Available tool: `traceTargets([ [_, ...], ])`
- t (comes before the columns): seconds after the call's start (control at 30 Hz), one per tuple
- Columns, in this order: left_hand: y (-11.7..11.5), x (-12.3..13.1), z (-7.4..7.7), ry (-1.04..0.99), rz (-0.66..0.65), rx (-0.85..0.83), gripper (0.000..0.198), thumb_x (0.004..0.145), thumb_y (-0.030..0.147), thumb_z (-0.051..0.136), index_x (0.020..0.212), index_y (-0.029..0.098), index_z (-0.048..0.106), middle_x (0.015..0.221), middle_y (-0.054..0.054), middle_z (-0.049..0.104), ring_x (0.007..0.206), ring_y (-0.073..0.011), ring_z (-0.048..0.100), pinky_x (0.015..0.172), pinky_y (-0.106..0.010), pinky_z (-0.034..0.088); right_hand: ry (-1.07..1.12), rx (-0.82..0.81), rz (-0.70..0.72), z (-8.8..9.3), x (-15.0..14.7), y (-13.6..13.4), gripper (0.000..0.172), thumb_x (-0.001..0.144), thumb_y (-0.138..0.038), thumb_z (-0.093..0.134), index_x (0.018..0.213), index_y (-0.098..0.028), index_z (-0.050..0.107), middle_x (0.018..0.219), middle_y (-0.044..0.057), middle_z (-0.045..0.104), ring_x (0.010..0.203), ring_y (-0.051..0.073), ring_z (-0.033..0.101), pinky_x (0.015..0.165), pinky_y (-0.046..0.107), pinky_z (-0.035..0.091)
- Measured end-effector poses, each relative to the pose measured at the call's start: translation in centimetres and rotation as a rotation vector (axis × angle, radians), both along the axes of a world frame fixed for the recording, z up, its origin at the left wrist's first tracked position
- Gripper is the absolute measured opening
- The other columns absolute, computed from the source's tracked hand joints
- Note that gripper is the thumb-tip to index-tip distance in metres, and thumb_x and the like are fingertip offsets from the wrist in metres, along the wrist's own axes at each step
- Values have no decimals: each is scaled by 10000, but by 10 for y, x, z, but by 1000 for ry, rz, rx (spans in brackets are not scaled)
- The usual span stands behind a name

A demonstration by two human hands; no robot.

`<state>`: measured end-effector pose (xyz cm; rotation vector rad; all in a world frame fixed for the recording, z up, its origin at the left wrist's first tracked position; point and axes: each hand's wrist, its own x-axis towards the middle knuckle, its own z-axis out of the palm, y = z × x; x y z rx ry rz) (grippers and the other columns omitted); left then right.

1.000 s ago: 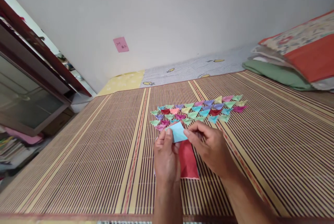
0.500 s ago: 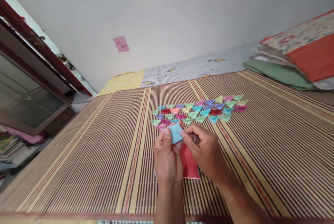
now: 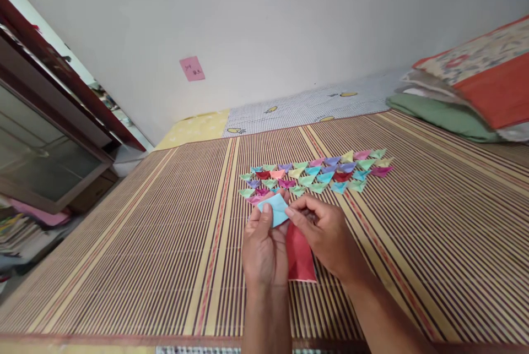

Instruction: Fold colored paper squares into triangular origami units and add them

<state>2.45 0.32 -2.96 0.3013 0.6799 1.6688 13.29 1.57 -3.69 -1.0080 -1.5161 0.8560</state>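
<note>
A small folded piece of light blue paper lies across the fingers of my left hand, whose thumb presses on its left part. My right hand pinches the right corner of the same paper between thumb and fingertips. Under and between my hands a red sheet of paper rests on the striped mat, partly covered by my left hand. Just beyond my fingers stand several small folded paper boats in many colours, set in rows; my left fingertips hide some of the nearest ones.
The striped bamboo mat spreads over the bed. A pillow and a folded green cloth are piled at the right. A pink note sticks to the wall. A glass-fronted cabinet stands at the left.
The blue paper has turned slightly in my hands and its left edge shows more. My left thumb has shifted a little to the right on it. The boats and red sheet stay put.
</note>
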Motion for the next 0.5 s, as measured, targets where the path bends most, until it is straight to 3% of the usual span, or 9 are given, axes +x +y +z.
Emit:
traceTargets([
  [0.07, 1, -1, 1, -20, 5, -28, 272, 930, 130, 680, 1199, 110, 716, 1067, -170, 800, 1066, -284, 763, 1008, -448, 576, 100, -99, 73, -2, 5, 3, 206, 954, -328, 631, 808, -195, 690, 705, -10, 639, 646, 158, 585, 599, 266, 445],
  [0.17, 2, 0, 4, -55, 5, -83, 298, 973, 79, 585, 1249, 110, 692, 1076, -163, 801, 1074, -262, 764, 1018, -424, 577, 184, -140, 65, -4, 13, 7, 255, 975, -389, 619, 839, -196, 715, 701, -16, 625, 662, 151, 574, 625, 262, 450],
  [0.3, 3, 1, 7, -86, 23, -124, 351, 987, 47, 539, 1307, 118, 666, 1119, -155, 795, 1088, -239, 761, 1029, -382, 574, 175, -138, 58, -2, 16, 5, 249, 942, -373, 676, 769, -194, 673, 665, -37, 575, 633, 134, 529, 608, 255, 425],
  [0.5, 2, 1, 8, -109, 19, -136, 348, 1011, 49, 505, 1315, 101, 666, 1115, -168, 794, 1088, -232, 761, 1027, -356, 575, 181, -177, 141, -1, 8, 4, 187, 879, -324, 729, 773, -185, 662, 685, -33, 613, 616, 128, 544, 582, 253, 427],
])
